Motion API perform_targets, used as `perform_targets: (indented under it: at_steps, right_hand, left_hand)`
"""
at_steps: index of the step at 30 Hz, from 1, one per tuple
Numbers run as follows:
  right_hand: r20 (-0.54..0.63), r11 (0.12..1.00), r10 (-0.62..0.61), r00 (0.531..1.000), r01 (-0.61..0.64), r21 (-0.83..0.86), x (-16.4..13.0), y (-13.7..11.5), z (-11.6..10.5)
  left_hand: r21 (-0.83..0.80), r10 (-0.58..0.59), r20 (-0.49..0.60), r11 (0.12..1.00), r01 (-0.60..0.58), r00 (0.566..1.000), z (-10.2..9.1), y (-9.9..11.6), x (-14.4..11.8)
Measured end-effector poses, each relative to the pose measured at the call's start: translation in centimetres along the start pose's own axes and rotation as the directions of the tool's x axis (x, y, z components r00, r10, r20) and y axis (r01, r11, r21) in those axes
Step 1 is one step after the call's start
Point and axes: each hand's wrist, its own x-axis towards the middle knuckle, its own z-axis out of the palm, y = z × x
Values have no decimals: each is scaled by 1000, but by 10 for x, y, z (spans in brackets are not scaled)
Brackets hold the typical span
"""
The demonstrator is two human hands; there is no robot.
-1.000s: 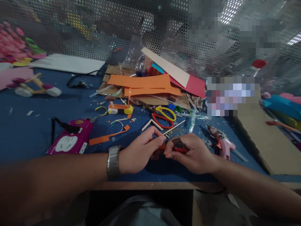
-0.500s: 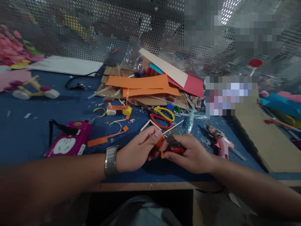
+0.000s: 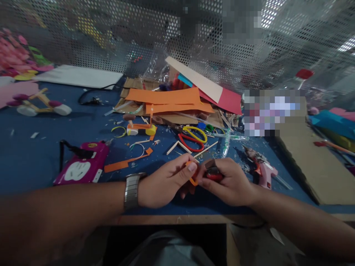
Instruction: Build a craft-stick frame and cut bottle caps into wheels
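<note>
Head view: left hand [image 3: 163,183] pinching an orange strip [image 3: 192,181] between thumb and forefinger, other fingers curled under. Right hand [image 3: 230,181] wrapped around a red tool [image 3: 213,173], fingertips touching the strip. Scissors [image 3: 192,139] just beyond the fingers; glue gun [image 3: 262,168] right of them.

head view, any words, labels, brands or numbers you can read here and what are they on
None can be read.
Pink power strip: a small round yellow sticker, too small to read.
Box at the back right: its face is pixelated, nothing legible.
Red tool in the right hand: no marking shows.
Orange strip pinched by the left hand: plain.
Watch, glue gun, scissors: no text shows.
</note>
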Motion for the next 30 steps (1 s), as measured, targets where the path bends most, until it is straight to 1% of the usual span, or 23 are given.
perform_targets:
  at_steps: [6, 11, 14, 17, 20, 23, 30]
  right_hand:
    - [-71, 998, 14, 997, -19, -65, 0, 0, -1]
    - [-104, 990, -26, 994, 11, -143, -3, 3, 1]
    - [-85, 984, -62, 994, 46, -172, -4, 5, 2]
    - [-42, 984, -84, 996, 76, -163, -3, 6, 1]
    - [-23, 982, -66, 998, 61, -177, -2, 4, 2]
    - [-37, 981, -57, 998, 49, -187, 0, 2, 2]
    - [-21, 975, -69, 997, 63, -211, 0, 0, -1]
  left_hand:
    - [-3, 3, -1, 1000, -3, 1000, 0, 1, 1]
    - [44, 15, -8, 999, -15, 1000, 0, -6, 3]
    - [70, 17, 1, 997, -17, 1000, -1, -7, 3]
    - [98, 5, 8, 995, -6, 1000, -3, -4, 4]
    - [95, -24, -2, 995, 24, 1000, -4, -3, 4]
    - [87, -39, -5, 995, 40, 999, -5, -2, 5]
    - [97, -29, -35, 995, 33, 999, 0, 1, 3]
